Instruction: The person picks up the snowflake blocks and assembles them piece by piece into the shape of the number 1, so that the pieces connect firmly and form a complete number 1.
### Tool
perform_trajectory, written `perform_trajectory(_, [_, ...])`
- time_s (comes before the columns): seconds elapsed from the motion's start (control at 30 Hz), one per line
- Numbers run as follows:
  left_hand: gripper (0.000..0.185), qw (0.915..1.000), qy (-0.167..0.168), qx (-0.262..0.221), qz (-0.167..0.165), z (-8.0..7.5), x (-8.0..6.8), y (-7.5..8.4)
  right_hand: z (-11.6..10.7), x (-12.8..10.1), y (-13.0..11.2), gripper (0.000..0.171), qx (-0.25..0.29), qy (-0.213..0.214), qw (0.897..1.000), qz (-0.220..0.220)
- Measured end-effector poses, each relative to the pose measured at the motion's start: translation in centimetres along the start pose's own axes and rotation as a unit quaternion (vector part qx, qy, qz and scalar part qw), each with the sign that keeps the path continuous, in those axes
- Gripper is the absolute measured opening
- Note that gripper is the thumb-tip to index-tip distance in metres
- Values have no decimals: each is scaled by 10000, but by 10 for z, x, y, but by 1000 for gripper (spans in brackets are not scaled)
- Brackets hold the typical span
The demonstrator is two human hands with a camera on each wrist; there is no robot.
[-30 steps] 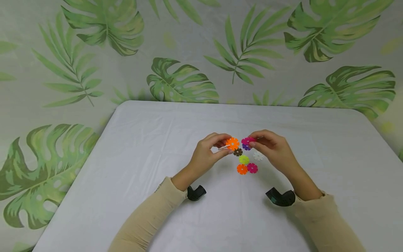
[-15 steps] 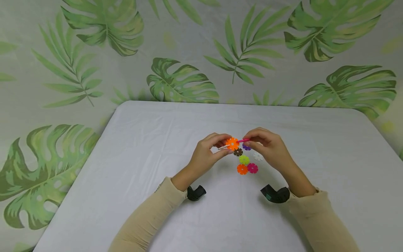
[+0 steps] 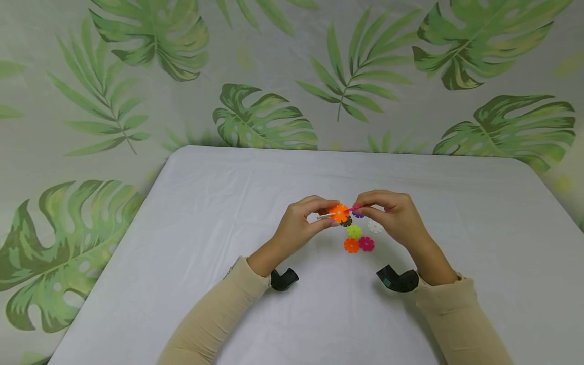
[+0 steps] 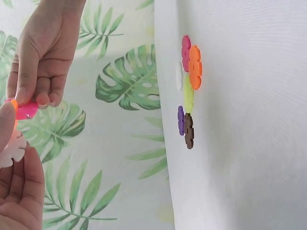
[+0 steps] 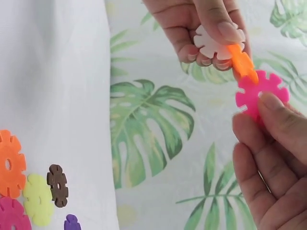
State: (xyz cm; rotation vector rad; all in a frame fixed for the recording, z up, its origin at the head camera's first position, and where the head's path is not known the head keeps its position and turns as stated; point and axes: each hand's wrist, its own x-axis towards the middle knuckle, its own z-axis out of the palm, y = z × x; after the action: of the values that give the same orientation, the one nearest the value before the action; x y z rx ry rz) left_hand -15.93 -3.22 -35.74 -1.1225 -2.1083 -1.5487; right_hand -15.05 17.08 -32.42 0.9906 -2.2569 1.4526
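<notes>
Left hand (image 3: 303, 225) pinches the orange disc (image 3: 339, 212) with a white one, right hand (image 3: 394, 215) pinches the pink disc (image 5: 261, 91) above the bench (image 3: 228, 203); light, stiff plastic, best gripped by rims.

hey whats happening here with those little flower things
A person sits at a white table fitting toy discs together. The left hand pinches an orange disc already slotted into a pale one. The right hand pinches a pink disc against the orange one's edge. Six more discs lie on the table below the hands, among them a yellow-green disc and a white disc.
</notes>
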Motion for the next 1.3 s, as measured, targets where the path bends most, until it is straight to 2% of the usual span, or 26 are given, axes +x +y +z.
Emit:
perform_trajectory(0.1, [35,10000,-46,-30,-13,1,0,0,1,0,-4,19,-13,-38,10000,-17])
perform_trajectory(0.33, [33,9999,-13,31,-131,-7,5,29,2,4,-14,19,-266,-72,9996,44])
perform_trajectory(0.47, [35,9997,8,4,-244,-8,6,29,0,3,-15,20,-306,-125,9992,239])
perform_trajectory(0.7, [35,9998,-62,55,-181,-8,5,26,-1,2,-16,15,-301,-38,9982,524])
perform_trajectory(0.8, [35,9999,-69,-10,-139,-8,5,27,0,1,-15,14,-120,-26,9979,644])
perform_trajectory(1.03, [35,9999,-141,69,-41,-8,5,28,4,1,-13,14,748,-197,9918,1013])
perform_trajectory(1.2, [36,9999,-102,15,-98,-6,4,24,8,0,-13,15,907,-265,9901,1037])
perform_trajectory(1.3, [36,9999,-63,92,-127,-3,3,16,11,0,-13,16,1063,-270,9882,1071])
